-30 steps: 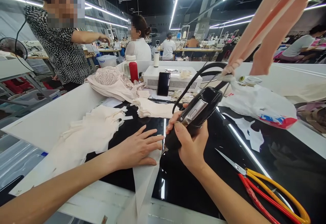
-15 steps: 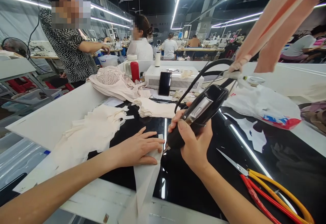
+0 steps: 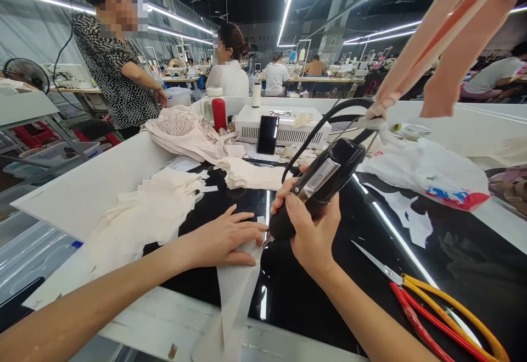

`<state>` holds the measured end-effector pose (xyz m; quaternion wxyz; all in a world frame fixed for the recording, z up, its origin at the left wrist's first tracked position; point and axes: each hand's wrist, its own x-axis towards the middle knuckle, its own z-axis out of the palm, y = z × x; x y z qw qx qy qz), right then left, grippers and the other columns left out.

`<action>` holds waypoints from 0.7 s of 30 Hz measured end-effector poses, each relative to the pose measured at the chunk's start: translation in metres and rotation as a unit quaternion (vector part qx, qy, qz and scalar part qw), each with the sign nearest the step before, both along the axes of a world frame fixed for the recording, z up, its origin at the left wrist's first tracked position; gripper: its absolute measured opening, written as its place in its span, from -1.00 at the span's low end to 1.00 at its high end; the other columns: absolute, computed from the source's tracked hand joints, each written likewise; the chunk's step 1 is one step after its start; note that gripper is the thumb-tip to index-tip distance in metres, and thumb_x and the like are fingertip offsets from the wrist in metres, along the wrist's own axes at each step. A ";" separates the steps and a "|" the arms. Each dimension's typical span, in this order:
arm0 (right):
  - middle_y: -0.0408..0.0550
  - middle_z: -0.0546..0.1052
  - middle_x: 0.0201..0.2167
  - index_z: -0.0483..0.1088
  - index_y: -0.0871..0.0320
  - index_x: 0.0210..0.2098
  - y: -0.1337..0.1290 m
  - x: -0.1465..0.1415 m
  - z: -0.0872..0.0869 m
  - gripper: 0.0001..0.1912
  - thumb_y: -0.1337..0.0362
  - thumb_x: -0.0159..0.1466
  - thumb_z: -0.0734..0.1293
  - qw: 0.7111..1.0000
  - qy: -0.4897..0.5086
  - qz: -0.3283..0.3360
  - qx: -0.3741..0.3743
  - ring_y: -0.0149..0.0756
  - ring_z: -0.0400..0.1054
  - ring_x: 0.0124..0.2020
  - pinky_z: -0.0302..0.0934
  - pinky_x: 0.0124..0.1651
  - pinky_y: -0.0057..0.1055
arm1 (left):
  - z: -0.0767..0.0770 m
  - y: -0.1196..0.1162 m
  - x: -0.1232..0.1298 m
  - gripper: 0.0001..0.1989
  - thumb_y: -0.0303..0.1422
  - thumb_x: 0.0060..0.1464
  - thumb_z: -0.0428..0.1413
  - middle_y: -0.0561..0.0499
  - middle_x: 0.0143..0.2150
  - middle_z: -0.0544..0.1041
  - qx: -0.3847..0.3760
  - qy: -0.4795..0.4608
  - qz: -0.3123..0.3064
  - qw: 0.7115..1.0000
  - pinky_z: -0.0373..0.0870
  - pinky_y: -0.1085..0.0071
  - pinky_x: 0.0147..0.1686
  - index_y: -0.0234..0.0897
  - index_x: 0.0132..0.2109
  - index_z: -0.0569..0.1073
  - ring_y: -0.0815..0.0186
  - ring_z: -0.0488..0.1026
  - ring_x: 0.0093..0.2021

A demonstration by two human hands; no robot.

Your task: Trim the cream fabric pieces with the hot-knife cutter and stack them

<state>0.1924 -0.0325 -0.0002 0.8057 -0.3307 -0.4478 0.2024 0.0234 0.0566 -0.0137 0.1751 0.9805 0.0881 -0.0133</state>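
My left hand (image 3: 230, 238) lies flat with its fingers spread on a pale fabric strip (image 3: 236, 290), which hangs over the near table edge. My right hand (image 3: 310, 230) is wrapped round a black handheld tool (image 3: 325, 183) with a metal plate on its side and a black cable. The tool's narrow tip points down beside the strip's right edge, close to my left fingertips. Both are over the glossy black tabletop (image 3: 296, 296). Left of my left hand is a pile of cream fabric pieces (image 3: 144, 213). A smaller cream stack (image 3: 251, 175) lies beyond my hands.
Scissors (image 3: 397, 279) with red and orange handles lie at right, near a white scrap (image 3: 411, 216) and a plastic bag (image 3: 428, 170). A phone (image 3: 267, 134) leans on a white box (image 3: 242, 120). Pink strips (image 3: 444, 49) hang at upper right. A person (image 3: 111, 71) stands at left.
The tool in my right hand has moved slightly nearer along the strip's edge. My left hand has barely moved. The standing person's arm is lower and their head has shifted right.
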 end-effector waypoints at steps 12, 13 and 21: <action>-0.31 0.57 -0.36 0.37 -0.02 -0.14 -0.013 -0.009 0.009 -0.73 0.31 0.26 0.49 0.999 0.040 0.037 -0.004 -0.47 0.39 -0.55 0.38 -0.51 -0.47 | 0.004 0.002 0.003 -0.65 -0.21 0.26 0.33 -0.07 0.37 0.46 0.000 0.001 -0.007 1.000 -0.11 -0.41 0.45 -0.12 0.13 0.52 -0.08 0.21 0.48; -0.31 0.57 -0.36 0.37 -0.02 -0.13 -0.013 -0.010 0.008 -0.73 0.32 0.25 0.49 0.998 0.041 0.038 -0.006 -0.47 0.39 -0.56 0.38 -0.51 -0.47 | 0.004 0.002 0.003 -0.64 -0.21 0.26 0.33 -0.08 0.37 0.45 0.001 0.000 -0.008 1.000 -0.11 -0.41 0.45 -0.12 0.14 0.52 -0.08 0.22 0.48; -0.27 0.57 -0.37 0.36 0.00 -0.07 -0.010 -0.011 0.003 -0.65 0.31 0.21 0.49 0.999 0.036 0.023 -0.023 -0.44 0.40 -0.52 0.39 -0.44 -0.44 | 0.004 0.003 0.004 -0.67 -0.21 0.26 0.33 -0.10 0.31 0.51 0.000 -0.006 -0.015 1.000 -0.14 -0.38 0.46 -0.15 0.10 0.54 -0.06 0.28 0.43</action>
